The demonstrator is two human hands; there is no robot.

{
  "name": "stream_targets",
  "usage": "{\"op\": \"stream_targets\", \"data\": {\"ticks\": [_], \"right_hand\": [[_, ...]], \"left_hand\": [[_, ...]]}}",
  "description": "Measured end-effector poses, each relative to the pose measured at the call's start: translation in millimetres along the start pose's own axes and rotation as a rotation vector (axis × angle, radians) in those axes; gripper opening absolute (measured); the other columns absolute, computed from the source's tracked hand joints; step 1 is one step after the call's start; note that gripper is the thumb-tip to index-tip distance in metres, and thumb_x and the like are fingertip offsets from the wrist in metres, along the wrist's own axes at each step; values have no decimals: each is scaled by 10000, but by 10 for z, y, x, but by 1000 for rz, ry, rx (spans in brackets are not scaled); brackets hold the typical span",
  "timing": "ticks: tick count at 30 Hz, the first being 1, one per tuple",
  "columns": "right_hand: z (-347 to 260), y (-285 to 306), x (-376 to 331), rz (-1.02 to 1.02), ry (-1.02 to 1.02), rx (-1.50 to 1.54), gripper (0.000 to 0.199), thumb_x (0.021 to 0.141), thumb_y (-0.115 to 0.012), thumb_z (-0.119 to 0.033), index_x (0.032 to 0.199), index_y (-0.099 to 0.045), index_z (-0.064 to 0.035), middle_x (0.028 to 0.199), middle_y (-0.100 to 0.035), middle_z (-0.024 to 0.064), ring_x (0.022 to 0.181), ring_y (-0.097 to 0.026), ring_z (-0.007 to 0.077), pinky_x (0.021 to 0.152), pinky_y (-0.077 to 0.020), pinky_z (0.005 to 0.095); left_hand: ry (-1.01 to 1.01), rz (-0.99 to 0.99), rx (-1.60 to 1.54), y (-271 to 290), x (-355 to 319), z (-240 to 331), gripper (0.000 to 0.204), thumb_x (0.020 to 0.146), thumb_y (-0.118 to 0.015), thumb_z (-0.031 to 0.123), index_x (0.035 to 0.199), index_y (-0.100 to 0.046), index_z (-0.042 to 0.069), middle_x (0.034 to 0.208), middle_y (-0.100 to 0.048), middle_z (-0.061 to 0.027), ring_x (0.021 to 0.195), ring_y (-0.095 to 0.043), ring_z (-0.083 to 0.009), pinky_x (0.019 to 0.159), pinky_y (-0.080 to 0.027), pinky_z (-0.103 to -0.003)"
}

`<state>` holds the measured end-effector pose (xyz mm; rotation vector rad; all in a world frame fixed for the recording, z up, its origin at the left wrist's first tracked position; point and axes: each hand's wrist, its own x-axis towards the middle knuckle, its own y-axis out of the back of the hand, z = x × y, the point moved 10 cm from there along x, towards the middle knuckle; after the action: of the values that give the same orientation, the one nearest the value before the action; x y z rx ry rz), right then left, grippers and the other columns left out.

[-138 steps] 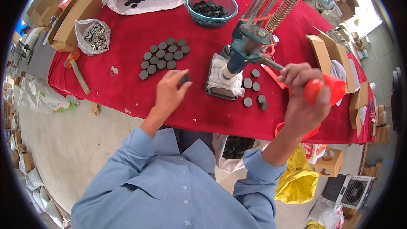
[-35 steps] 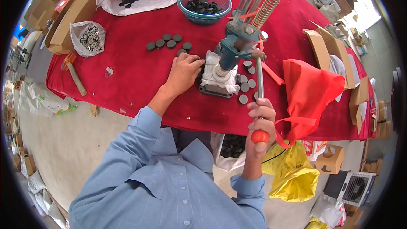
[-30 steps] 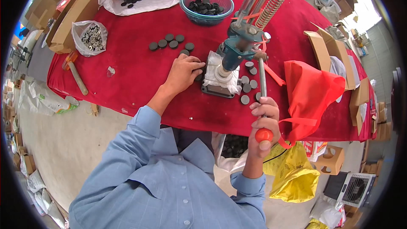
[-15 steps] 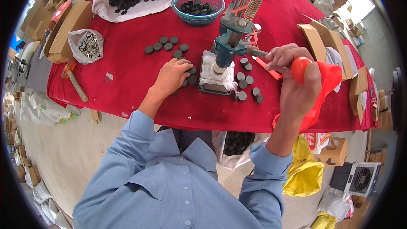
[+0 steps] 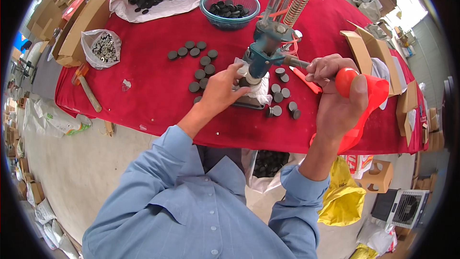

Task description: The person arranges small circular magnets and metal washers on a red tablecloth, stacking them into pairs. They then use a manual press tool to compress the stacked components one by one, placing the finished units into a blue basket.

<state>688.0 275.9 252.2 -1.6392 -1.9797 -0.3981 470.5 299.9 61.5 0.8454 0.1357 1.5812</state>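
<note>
A green hand press [image 5: 266, 50] with a tall coil spring [image 5: 301, 1] stands on the red-covered table. At its white-wrapped base my left hand [image 5: 221, 88] pinches a black round cap [image 5: 244, 82] between fingers and thumb, just beside the pale ram tip. My right hand [image 5: 338, 98] is closed around the press lever [image 5: 298, 63], near its red ball knob [image 5: 346, 81]. A red strip of cloth or plastic [image 5: 376, 97] hangs by that wrist. Several black caps [image 5: 199, 74] lie left of the press, and several more caps [image 5: 276, 88] on its right.
At the back are a teal basket [image 5: 230, 25] of black pieces and a white sack [image 5: 122, 7] spilling more. Leftward lie a bag of small metal parts [image 5: 104, 49] and a hammer [image 5: 88, 93]. A red-handled tool [image 5: 306, 80] lies behind the lever; an open carton [image 5: 371, 50] stands right.
My left hand has moved right from the loose caps to the press base, bringing a black cap. My right hand keeps its grip on the lever; the view has shifted slightly.
</note>
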Motion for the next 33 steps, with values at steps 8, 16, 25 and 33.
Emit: {"op": "stream_targets", "data": {"ticks": [8, 16, 25, 33], "right_hand": [[38, 6, -84, 17, 40, -11, 596, 1024, -467, -562, 935, -589, 14, 887, -554, 149, 876, -556, 311, 856, -496, 464], [351, -6, -1215, 54, 237, -170, 698, 1005, -522, -721, 903, -618, -37, 1005, -653, 179, 1152, -618, 402, 999, -501, 541], [168, 12, -981, 10, 160, -243, 677, 995, -531, -693, 910, -654, -33, 1032, -693, 190, 1186, -621, 397, 1051, -461, 549], [-43, 43, -112, -64, 83, -87, 620, 1019, -524, -531, 931, -650, 70, 940, -677, 195, 936, -693, 323, 866, -575, 440]], "left_hand": [[7, 65, -4, -98, 38, 85, 656, 804, -920, 259, 1331, -594, 44, 1061, -728, -154, 1004, -711, -374, 857, -564, -479], [-166, -75, 422, 375, -599, -36, 417, 822, -862, 237, 1194, -740, 95, 1179, -696, -52, 1119, -621, -277, 950, -467, -450], [-179, 7, 347, 345, -695, -153, 382, 801, -872, 183, 1165, -779, 115, 1121, -739, -13, 1087, -642, -227, 975, -433, -423], [-105, -80, 287, 250, -582, -134, 307, 771, -884, 150, 1051, -767, 97, 1097, -773, -23, 1069, -674, -230, 991, -440, -411]]}}
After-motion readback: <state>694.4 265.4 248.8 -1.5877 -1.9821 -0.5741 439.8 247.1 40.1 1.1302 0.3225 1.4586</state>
